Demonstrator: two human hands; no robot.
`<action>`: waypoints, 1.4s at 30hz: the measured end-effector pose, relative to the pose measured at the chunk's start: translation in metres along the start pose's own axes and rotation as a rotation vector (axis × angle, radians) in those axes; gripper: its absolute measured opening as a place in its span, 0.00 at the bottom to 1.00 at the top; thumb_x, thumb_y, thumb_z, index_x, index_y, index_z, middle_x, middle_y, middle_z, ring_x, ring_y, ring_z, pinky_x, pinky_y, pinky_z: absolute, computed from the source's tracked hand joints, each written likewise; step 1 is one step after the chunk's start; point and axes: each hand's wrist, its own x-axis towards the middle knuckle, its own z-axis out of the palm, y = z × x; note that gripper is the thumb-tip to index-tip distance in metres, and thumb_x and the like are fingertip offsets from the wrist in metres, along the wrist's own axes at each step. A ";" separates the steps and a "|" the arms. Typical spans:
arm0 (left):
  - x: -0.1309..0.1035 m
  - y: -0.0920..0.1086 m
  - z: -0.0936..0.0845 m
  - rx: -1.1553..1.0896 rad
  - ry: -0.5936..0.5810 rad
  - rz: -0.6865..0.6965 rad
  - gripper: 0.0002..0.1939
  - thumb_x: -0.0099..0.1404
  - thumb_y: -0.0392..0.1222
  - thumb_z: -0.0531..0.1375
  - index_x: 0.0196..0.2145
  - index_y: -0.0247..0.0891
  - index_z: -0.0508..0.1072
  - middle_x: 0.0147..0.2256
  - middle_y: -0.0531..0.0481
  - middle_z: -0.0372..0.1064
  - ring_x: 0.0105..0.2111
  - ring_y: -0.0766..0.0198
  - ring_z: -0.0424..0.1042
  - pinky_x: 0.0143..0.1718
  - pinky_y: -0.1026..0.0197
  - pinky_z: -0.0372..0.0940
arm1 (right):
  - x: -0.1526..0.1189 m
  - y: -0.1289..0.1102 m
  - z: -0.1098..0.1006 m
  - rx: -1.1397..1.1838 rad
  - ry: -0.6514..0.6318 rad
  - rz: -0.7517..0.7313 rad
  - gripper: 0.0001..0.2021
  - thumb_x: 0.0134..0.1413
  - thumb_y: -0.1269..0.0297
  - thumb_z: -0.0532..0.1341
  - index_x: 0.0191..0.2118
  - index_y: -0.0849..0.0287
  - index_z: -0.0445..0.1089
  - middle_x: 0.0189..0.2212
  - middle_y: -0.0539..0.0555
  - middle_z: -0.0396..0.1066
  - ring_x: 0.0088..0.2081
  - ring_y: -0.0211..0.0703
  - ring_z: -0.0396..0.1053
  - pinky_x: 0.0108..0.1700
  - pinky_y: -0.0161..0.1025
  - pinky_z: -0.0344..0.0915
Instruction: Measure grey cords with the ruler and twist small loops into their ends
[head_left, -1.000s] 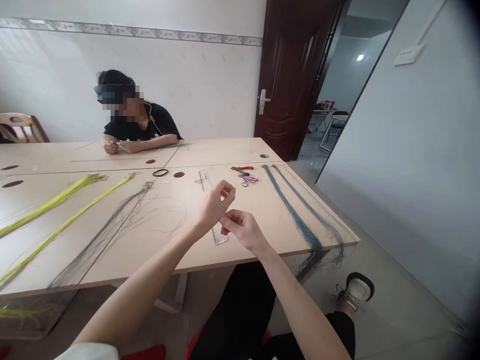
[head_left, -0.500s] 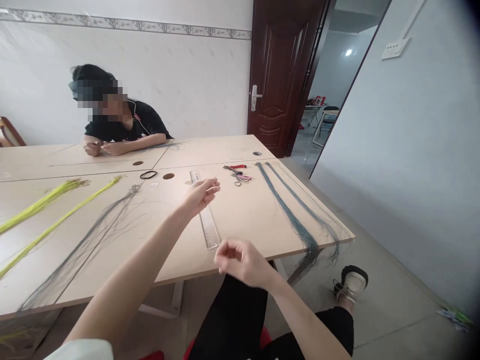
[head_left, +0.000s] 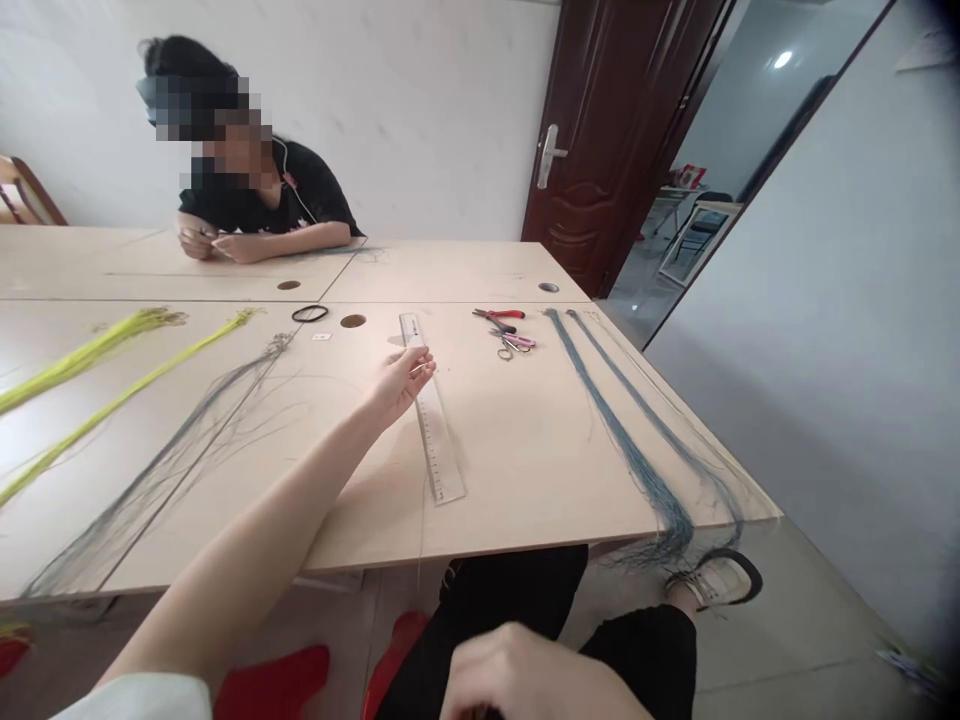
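My left hand (head_left: 401,385) is closed in a pinch above the upper part of a clear ruler (head_left: 442,455), which lies lengthwise on the table. A fine thread (head_left: 423,520) runs down beside the ruler and over the table's front edge; its upper end seems to be in my left fingers. Low at the bottom of the view, over my lap, my right hand (head_left: 517,675) is curled, its fingertips mostly hidden. To the right of the ruler lie red-handled pliers (head_left: 501,316) and small pink-handled scissors (head_left: 514,342).
Blue-grey thread bundles (head_left: 619,430) lie on the right, their ends at the front edge. Yellow bundles (head_left: 112,350) and a grey bundle (head_left: 195,430) lie left. A black ring (head_left: 310,314) sits near a table hole (head_left: 353,321). Another person (head_left: 262,200) leans on the far side.
My right hand has dropped from the table's front edge down towards my lap. My left hand stays pinched over the ruler. The view has tilted downward, and the thread now shows by the ruler.
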 end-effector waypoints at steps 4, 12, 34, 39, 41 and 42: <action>-0.004 -0.008 0.002 0.061 -0.047 -0.014 0.05 0.64 0.33 0.58 0.30 0.29 0.68 0.28 0.53 0.65 0.26 0.71 0.67 0.25 0.68 0.66 | 0.019 0.002 -0.022 -0.125 0.442 -0.082 0.06 0.60 0.68 0.55 0.34 0.58 0.68 0.31 0.50 0.70 0.36 0.36 0.68 0.40 0.31 0.66; -0.007 -0.014 0.002 0.117 0.007 0.033 0.07 0.65 0.35 0.58 0.29 0.30 0.67 0.26 0.54 0.63 0.24 0.71 0.65 0.24 0.68 0.64 | 0.069 0.027 -0.007 -0.473 0.711 -0.166 0.15 0.59 0.68 0.55 0.51 0.68 0.66 0.49 0.62 0.67 0.54 0.51 0.59 0.54 0.49 0.60; -0.010 -0.016 0.002 0.096 0.024 0.040 0.08 0.65 0.35 0.58 0.28 0.30 0.67 0.26 0.54 0.63 0.25 0.71 0.65 0.25 0.67 0.64 | 0.042 0.009 0.020 -0.541 0.764 -0.129 0.14 0.58 0.69 0.56 0.49 0.65 0.67 0.41 0.61 0.68 0.43 0.48 0.63 0.46 0.47 0.63; -0.010 -0.021 0.004 0.098 0.002 0.037 0.08 0.65 0.37 0.57 0.30 0.30 0.67 0.27 0.53 0.64 0.25 0.70 0.66 0.26 0.67 0.65 | 0.037 0.005 0.024 -0.527 0.803 -0.098 0.10 0.58 0.68 0.57 0.44 0.63 0.70 0.39 0.59 0.68 0.43 0.47 0.63 0.46 0.46 0.64; -0.010 -0.023 0.005 0.090 -0.011 0.038 0.07 0.65 0.37 0.57 0.30 0.30 0.67 0.27 0.53 0.64 0.25 0.70 0.66 0.26 0.67 0.65 | 0.034 0.005 0.022 -0.515 0.850 -0.063 0.07 0.58 0.68 0.56 0.39 0.62 0.70 0.37 0.58 0.67 0.42 0.45 0.64 0.46 0.43 0.64; -0.009 -0.023 0.005 0.086 -0.017 0.037 0.07 0.65 0.37 0.57 0.30 0.30 0.67 0.28 0.53 0.64 0.26 0.70 0.66 0.26 0.66 0.65 | 0.034 0.005 0.020 -0.510 0.884 -0.033 0.07 0.59 0.68 0.55 0.38 0.62 0.69 0.36 0.58 0.67 0.41 0.44 0.64 0.45 0.42 0.64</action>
